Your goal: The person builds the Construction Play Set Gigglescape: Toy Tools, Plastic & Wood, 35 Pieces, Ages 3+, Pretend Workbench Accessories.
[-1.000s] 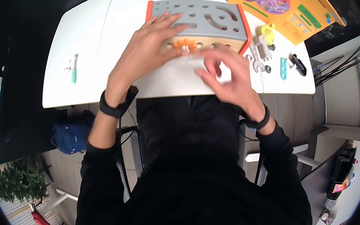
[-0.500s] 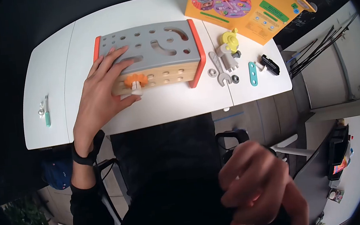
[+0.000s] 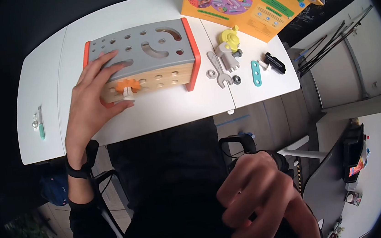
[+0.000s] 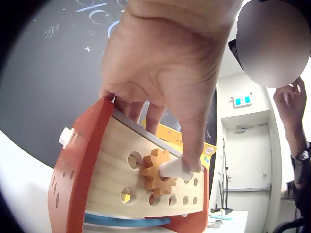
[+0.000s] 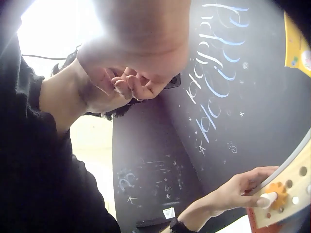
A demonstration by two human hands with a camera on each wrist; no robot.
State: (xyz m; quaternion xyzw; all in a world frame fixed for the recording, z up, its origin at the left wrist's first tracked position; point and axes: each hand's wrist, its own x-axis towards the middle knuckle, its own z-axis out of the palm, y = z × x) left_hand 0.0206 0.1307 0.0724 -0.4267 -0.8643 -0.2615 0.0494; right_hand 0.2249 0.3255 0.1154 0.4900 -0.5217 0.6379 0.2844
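A toy workbench (image 3: 172,52) with a grey perforated top, wooden front and red ends stands on the white table. On its front is an orange gear (image 4: 151,182), and a white peg (image 4: 171,169) sticks out through its middle. My left hand (image 3: 85,101) spans the workbench's near left corner: its fingers lie extended over the grey top, and its thumb presses the peg's outer end. Away from the table, my right hand (image 3: 258,199) is raised close to the person's face, its fingers curled toward the palm (image 5: 136,82) with no object visible in them.
Right of the workbench lie a grey toy wrench (image 3: 219,69), a grey toy piece (image 3: 228,58), a yellow toy piece (image 3: 230,39), a teal strip (image 3: 256,73) and a black object (image 3: 275,63). Behind stands an orange box (image 3: 252,3). A teal-handled screwdriver (image 3: 41,124) lies at left.
My right hand has left the workbench's front and come up toward the face. My left hand stays on the workbench with its thumb at the peg. The head view has shifted.
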